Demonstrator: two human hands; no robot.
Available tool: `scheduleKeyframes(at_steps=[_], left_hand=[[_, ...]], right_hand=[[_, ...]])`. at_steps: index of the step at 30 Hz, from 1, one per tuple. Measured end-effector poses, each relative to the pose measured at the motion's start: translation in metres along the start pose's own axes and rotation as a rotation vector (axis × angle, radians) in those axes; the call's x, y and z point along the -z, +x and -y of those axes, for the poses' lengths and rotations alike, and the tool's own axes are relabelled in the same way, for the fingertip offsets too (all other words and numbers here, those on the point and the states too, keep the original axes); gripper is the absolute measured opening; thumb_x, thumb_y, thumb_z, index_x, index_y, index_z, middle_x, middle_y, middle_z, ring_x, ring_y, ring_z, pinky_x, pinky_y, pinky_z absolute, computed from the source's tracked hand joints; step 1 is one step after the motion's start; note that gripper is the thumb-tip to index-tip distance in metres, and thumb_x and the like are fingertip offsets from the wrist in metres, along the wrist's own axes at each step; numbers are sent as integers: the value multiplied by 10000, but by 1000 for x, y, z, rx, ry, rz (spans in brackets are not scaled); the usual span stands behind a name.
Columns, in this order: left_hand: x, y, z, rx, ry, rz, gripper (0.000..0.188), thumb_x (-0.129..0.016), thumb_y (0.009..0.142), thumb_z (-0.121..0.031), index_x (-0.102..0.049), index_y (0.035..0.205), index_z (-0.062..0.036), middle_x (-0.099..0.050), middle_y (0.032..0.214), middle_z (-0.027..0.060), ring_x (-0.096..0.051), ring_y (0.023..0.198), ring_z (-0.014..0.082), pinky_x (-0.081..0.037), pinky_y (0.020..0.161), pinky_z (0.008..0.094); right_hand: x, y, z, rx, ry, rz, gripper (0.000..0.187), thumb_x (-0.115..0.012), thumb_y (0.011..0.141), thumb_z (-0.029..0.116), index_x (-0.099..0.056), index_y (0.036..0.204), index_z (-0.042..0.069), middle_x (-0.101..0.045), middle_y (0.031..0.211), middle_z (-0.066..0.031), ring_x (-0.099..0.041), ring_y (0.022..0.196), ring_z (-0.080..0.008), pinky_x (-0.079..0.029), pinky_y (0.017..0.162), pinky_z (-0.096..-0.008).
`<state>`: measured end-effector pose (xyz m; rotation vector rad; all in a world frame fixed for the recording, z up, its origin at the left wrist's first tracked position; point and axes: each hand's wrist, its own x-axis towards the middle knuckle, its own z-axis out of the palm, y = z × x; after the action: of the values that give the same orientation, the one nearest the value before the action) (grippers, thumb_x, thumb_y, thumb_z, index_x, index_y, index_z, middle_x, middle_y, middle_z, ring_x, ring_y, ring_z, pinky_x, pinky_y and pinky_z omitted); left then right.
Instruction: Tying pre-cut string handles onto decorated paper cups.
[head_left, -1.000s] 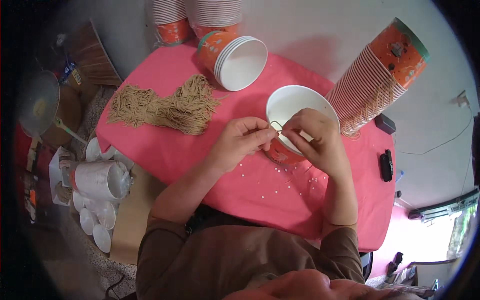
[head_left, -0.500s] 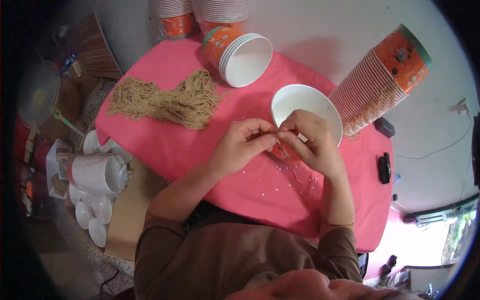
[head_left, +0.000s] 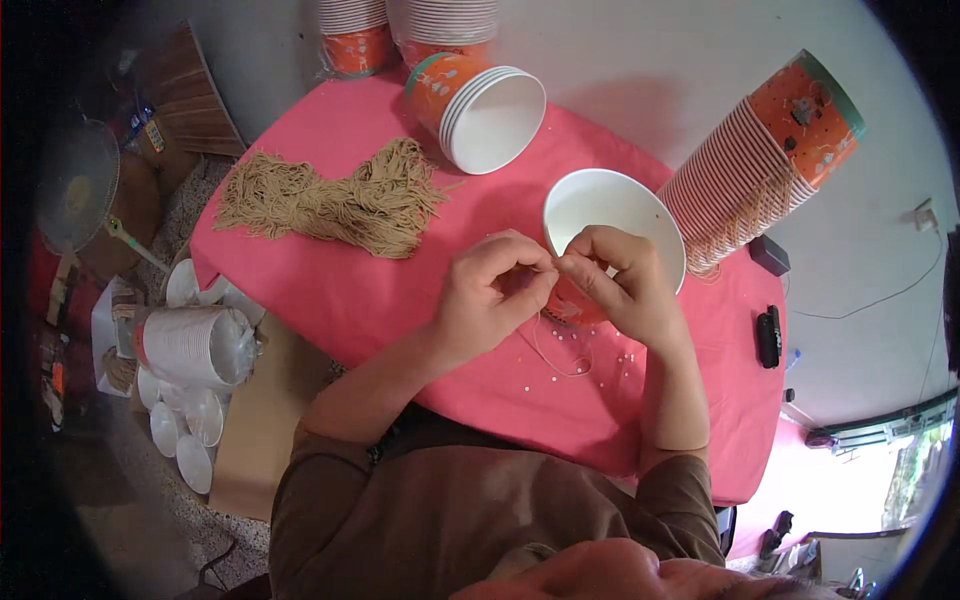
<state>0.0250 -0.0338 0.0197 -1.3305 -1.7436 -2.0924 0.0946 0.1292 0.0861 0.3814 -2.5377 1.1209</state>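
A large paper tub [head_left: 605, 205], white inside and orange outside, lies tipped with its mouth toward the upper right. Over its near side, my left hand [head_left: 492, 290] and my right hand [head_left: 632, 290] meet, thumb and forefinger pinched in each. A thin pale string [head_left: 562, 373] runs from the pinched fingertips and hangs in a loop below them. Exactly how the string passes between the fingers is hidden, and whether it goes through the tub's wall cannot be seen. Small white dots [head_left: 527, 388] are scattered on the pink cloth [head_left: 480, 405] beneath.
A bundle of tan strings [head_left: 330, 205] lies at the left. Several nested tubs [head_left: 495, 120] rest on their side behind, and a tall leaning stack of tubs [head_left: 735, 165] with strings stands right. A black object [head_left: 769, 337] sits near the right edge. White lids [head_left: 195, 465] lie on the floor.
The string now hangs in a long loop below my hands, where only short bits showed before. My left fingers have shifted slightly, and both hands remain pinched together by the tub.
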Motion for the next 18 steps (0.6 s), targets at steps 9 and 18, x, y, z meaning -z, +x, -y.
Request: scheduleKeyframes(at_steps=[9, 18], left_hand=[[-7, -4, 0, 205, -299, -81, 67, -651, 856, 18, -621, 911, -8, -627, 854, 12, -581, 743, 55, -467, 612, 205], [0, 1, -1, 625, -744, -55, 80, -585, 909, -127, -573, 955, -63, -524, 754, -37, -417, 588, 20, -325, 483, 186]], right_hand=[[0, -3, 0, -181, 106, 72, 244, -624, 908, 152, -582, 749, -27, -509, 565, -90, -422, 493, -168, -380, 488, -319], [-11, -2, 2, 269, -149, -163, 216, -766, 707, 64, -574, 803, 36, -606, 770, -101, -592, 713, -282, -463, 643, -375]])
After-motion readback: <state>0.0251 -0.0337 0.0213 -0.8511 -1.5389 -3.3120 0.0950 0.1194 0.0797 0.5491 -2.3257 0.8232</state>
